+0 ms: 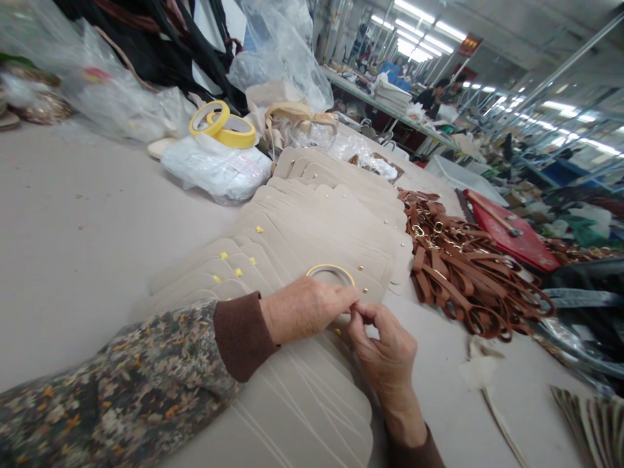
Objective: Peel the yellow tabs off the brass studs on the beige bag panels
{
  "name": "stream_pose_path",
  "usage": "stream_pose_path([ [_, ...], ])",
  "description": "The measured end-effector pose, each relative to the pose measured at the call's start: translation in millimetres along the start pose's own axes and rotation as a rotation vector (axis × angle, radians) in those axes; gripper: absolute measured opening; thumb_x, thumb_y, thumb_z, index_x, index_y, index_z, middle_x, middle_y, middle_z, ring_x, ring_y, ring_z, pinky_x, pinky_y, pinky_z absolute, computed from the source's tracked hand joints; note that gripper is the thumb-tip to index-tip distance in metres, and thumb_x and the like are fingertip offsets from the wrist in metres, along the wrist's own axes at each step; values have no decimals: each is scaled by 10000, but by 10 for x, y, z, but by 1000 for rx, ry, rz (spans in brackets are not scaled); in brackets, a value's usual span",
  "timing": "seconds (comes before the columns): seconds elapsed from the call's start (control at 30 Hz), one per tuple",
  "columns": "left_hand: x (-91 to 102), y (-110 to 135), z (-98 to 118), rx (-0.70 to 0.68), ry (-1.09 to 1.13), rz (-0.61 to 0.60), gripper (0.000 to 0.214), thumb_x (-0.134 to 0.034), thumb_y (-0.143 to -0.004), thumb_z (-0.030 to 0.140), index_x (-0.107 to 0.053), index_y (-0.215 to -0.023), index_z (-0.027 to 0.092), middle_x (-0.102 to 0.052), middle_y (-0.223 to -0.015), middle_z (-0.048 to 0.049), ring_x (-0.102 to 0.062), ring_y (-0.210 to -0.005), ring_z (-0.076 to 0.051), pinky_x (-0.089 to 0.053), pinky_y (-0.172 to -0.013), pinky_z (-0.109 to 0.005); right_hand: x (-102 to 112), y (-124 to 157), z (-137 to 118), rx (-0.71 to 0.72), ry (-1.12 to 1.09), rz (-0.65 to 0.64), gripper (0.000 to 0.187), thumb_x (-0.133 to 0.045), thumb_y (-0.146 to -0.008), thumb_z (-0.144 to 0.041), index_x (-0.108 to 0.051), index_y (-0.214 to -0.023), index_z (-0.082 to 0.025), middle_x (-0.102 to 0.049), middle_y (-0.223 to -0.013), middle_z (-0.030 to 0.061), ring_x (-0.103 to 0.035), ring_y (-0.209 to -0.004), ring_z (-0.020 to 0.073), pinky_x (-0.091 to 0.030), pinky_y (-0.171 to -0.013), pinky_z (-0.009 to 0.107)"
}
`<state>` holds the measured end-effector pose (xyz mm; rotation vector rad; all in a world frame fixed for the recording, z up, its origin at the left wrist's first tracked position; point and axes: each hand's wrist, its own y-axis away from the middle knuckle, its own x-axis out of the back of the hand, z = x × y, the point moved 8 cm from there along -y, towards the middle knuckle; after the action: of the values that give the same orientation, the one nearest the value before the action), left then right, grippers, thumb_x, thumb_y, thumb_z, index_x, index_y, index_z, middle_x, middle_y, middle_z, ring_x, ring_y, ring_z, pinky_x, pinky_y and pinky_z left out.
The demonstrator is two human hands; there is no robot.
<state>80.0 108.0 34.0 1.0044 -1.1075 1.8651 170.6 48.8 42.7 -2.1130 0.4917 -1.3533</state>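
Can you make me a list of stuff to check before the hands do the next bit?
1. Round, yellow-edged tape roll close by: ok, right at the left hand.
2. Left hand and right hand together: ok, fingertips meet.
3. Something pinched between them: cannot tell, the fingers hide it.
4. Small yellow tape squares on the flat beige panels: ok, several show toward the left side.
5. Spare yellow tape rolls: ok, two sit on a white plastic-wrapped bundle.
6. Brown straps with gold-coloured clips tidy: not ok, heaped in a jumble.
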Motion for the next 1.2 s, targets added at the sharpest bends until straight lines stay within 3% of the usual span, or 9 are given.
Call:
stream_pose_path([
  [0.13,27,-15,-5,13,-53,1,30,-513,-909,158,-518,-879,161,-610,-752,-5,-592,-664,-152,-404,-554,-248,-9,20,88,-199,-97,-11,77,-591,-811,-186,-659,-774,-192,-659,-623,-21,-578,-507,93,-473,-544,201],
  [0.23,82,-3,68,-33,-66,60,73,-465,-923,169,-515,-869,165,-583,-730,-1,-556,-636,-143,-389,-545,-254,-131,90,316,-557,-404,-64,117,-623,-802,-276,-658,-756,-174,-634,-561,-21,-559,-468,104,-465,-480,211],
  [0.33,90,20,137,-63,-62,78,106,-422,-924,126,-516,-894,164,-581,-749,-2,-548,-657,-140,-382,-554,-254,-214,210,565,-868,-650,-36,227,-696,-733,-370,-639,-700,-153,-575,-482,-35,-519,-416,100,-456,-429,218],
  [0.5,-61,9,4,79,-187,-89,121,-436,-943,138,-541,-887,161,-608,-838,-46,-562,-754,-191,-418,-634,-304,-325,398,778,-1083,-702,-255,369,-786,-621,-449,-682,-760,-124,-643,-562,13,-582,-480,112,-513,-494,232],
  [0.67,-131,0,-58,115,-203,-185,104,-457,-929,143,-557,-906,161,-624,-901,-71,-554,-851,-237,-419,-735,-367,-376,479,804,-1094,-676,-355,428,-791,-595,-501,-701,-762,-117,-659,-593,30,-594,-517,114,-525,-532,236],
  [0.9,-192,27,-34,61,-153,-178,89,-477,-908,119,-546,-866,157,-630,-822,-59,-553,-758,-221,-377,-628,-340,-410,546,742,-1048,-599,-582,392,-725,-674,-513,-676,-725,-127,-631,-559,20,-570,-475,117,-484,-495,234],
  [1.07,-219,29,-42,41,-148,-178,93,-480,-911,125,-545,-853,158,-637,-824,-65,-554,-759,-221,-367,-604,-338,-376,471,625,-852,-389,-640,300,-620,-760,-449,-672,-703,-159,-609,-545,-4,-541,-489,121,-427,-486,225],
  [1.2,-216,32,-43,49,-144,-186,105,-472,-916,125,-544,-847,157,-638,-821,-69,-557,-764,-221,-368,-606,-336,-344,331,494,-633,-184,-615,249,-561,-793,-372,-679,-674,-187,-652,-592,8,-574,-543,137,-417,-537,235],
])
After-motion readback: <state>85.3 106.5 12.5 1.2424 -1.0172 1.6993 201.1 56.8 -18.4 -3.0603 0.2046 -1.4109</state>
